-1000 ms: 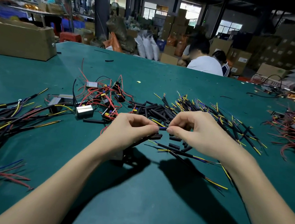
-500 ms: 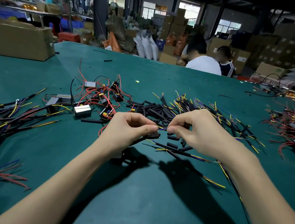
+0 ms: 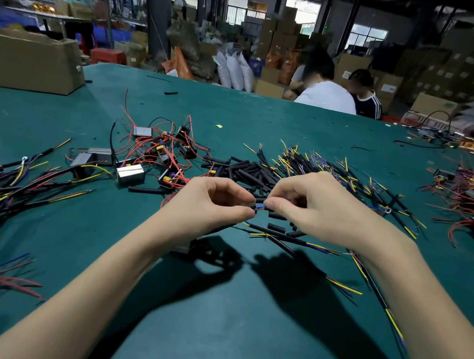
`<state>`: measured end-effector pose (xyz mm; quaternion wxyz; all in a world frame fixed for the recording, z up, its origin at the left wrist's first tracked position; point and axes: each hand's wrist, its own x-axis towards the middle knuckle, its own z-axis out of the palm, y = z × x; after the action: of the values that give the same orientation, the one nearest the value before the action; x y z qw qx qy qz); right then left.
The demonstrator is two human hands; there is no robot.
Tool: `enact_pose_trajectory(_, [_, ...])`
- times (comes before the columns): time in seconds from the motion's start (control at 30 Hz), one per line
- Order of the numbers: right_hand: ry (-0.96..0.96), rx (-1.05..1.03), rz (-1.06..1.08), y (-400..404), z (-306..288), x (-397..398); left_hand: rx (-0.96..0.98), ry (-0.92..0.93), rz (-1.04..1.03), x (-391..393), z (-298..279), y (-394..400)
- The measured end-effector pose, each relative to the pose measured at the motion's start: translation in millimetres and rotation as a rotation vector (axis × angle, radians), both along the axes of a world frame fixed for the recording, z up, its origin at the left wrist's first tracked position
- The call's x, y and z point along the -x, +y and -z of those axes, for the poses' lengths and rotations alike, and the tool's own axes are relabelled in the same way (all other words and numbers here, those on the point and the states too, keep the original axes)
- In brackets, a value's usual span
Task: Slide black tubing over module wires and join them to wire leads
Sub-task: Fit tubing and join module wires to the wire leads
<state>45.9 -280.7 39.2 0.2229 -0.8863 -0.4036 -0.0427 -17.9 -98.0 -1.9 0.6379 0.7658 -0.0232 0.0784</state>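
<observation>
L hand point(image 3: 212, 203) is pinching a short black tube point(image 3: 252, 206) btwn thumb and forefinger, other fingers curling under. R hand point(image 3: 312, 205) is pinching a thin blue wire point(image 3: 260, 207) at its fingertips. Tube and wire are lying roughly horizontal, long axis running left-right, ends meeting in the gap btwn the two hands, just above the green table point(image 3: 213, 324). Behind the hands, a pile of loose black tubes point(image 3: 245, 171) is sitting w/ wire leads point(image 3: 334, 172) fanning out beside it. Modules point(image 3: 130, 173) w/ red wires are lying to the left, near the L hand. A cardboard box point(image 3: 27, 62) is standing at far left.
</observation>
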Motion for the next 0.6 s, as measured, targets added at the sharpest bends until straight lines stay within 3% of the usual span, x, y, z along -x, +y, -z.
enact_pose_trajectory(0.6, [0.137,-0.254,-0.04,6.6,6.2,-0.1,0.175,0.056,-0.071,-2.6,-2.1,5.5])
